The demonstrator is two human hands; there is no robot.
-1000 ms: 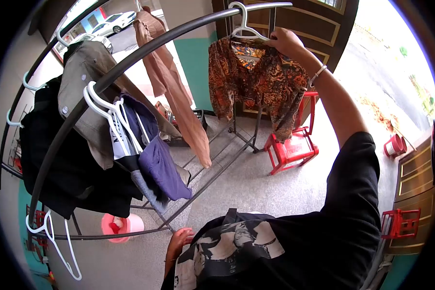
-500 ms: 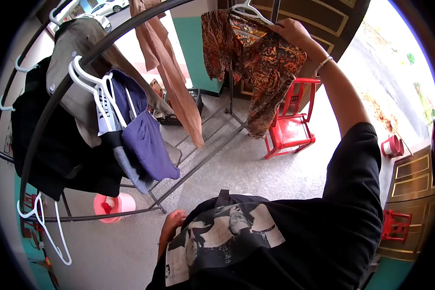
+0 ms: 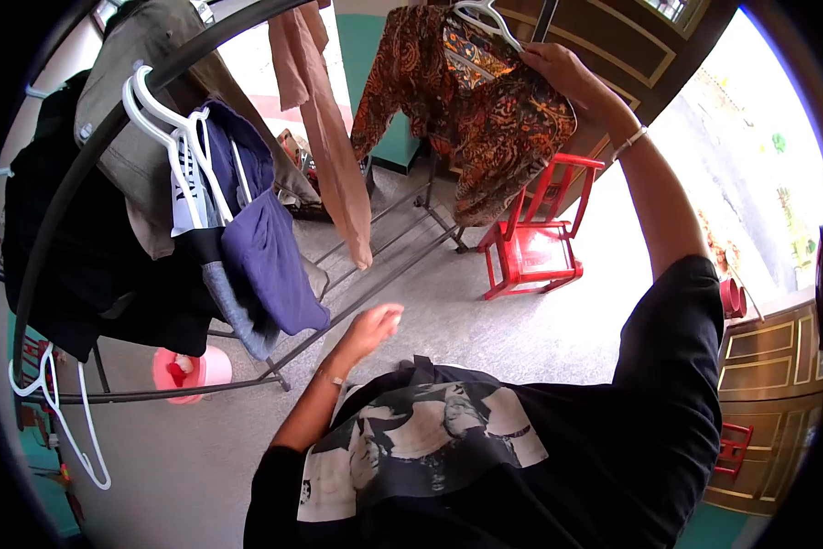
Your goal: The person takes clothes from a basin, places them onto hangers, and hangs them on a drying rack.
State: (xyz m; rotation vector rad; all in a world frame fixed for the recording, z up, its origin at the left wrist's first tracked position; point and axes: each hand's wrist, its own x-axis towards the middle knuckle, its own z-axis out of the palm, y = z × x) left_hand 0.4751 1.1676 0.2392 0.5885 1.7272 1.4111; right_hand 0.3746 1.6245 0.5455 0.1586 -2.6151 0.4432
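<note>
A shirt with an orange, brown and black pattern (image 3: 508, 123) hangs on a white hanger (image 3: 489, 20) near the top of the view. My right hand (image 3: 558, 69), arm stretched up and forward, is closed on its shoulder beside the hanger's end. My left hand (image 3: 372, 331) is raised in front of my chest, fingers loosely curled together, with no object visible in it. To its left, a purple garment (image 3: 270, 256) and a grey-blue one hang from white hangers (image 3: 169, 128) on the rack's dark bar (image 3: 201, 55).
Black clothes (image 3: 82, 247), a grey-brown garment (image 3: 137, 101) and a tan garment (image 3: 315, 128) also hang on the rack. A bare white hanger (image 3: 50, 389) hangs at lower left. A pink bucket (image 3: 212, 366) stands beneath the rack. A red chair (image 3: 535, 252) stands right of the patterned shirt.
My left hand has risen from beside my body and moved forward and right. My right hand stays at the patterned shirt's shoulder; the shirt's left sleeve now spreads further left.
</note>
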